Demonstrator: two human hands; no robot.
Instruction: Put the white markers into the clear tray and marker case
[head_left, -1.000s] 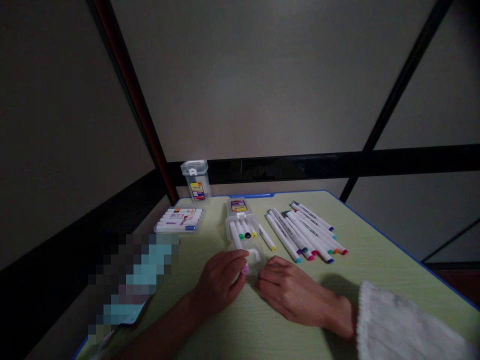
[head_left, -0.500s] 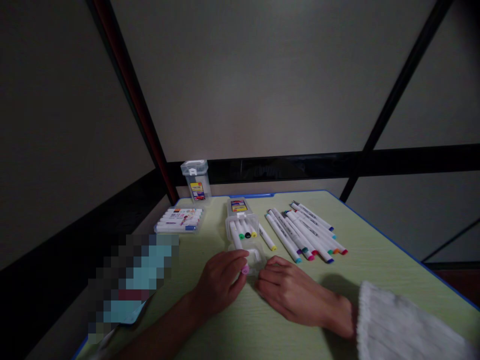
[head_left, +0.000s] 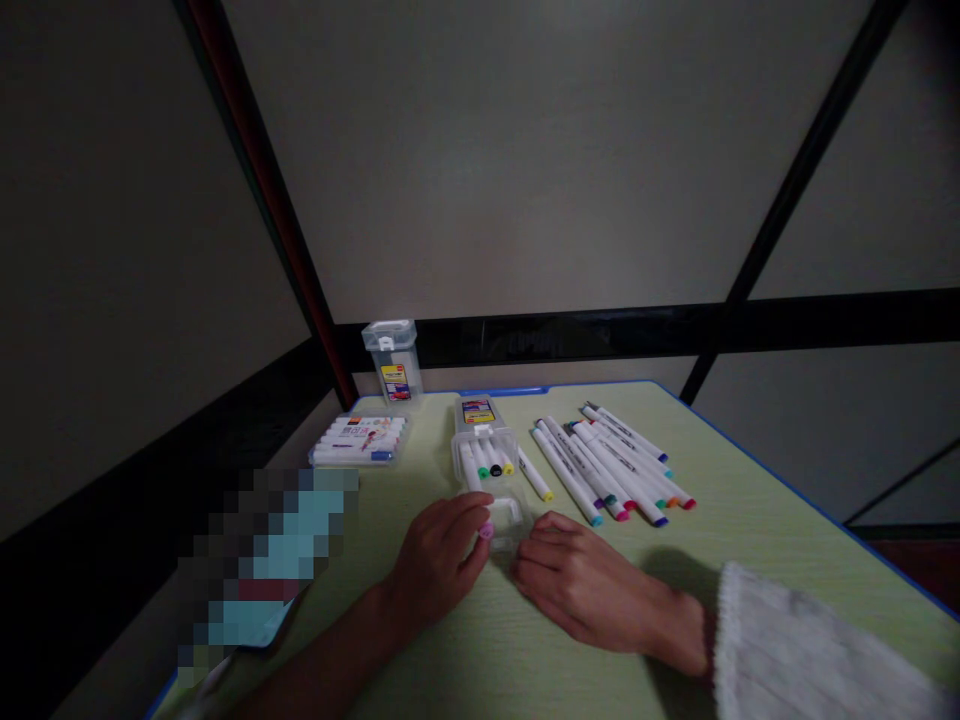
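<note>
Between the thumb and fingers of my left hand (head_left: 442, 550) is a white marker (head_left: 471, 468) with a pink end, its far part inside the clear plastic marker case (head_left: 459, 440). The case lies on its side with its mouth toward me, and several markers with green, black and yellow ends are in it. Its clear lid (head_left: 517, 500) hangs open on the table in front of the mouth. My right hand (head_left: 581, 580) rests closed at the lid's right edge; its fingertips are hidden, so what they grip does not show.
Several loose markers (head_left: 622, 460) are spread right of the case, and a yellow-ended marker (head_left: 537, 475) lies close beside it. At the back left stands another clear case (head_left: 395, 365), with a flat marker pack (head_left: 360, 440) in front. A blurred light-blue object (head_left: 292, 550) lies at left.
My left hand has moved slightly forward, and the pink-ended marker sits a little deeper in the case. My right hand stays where it was.
</note>
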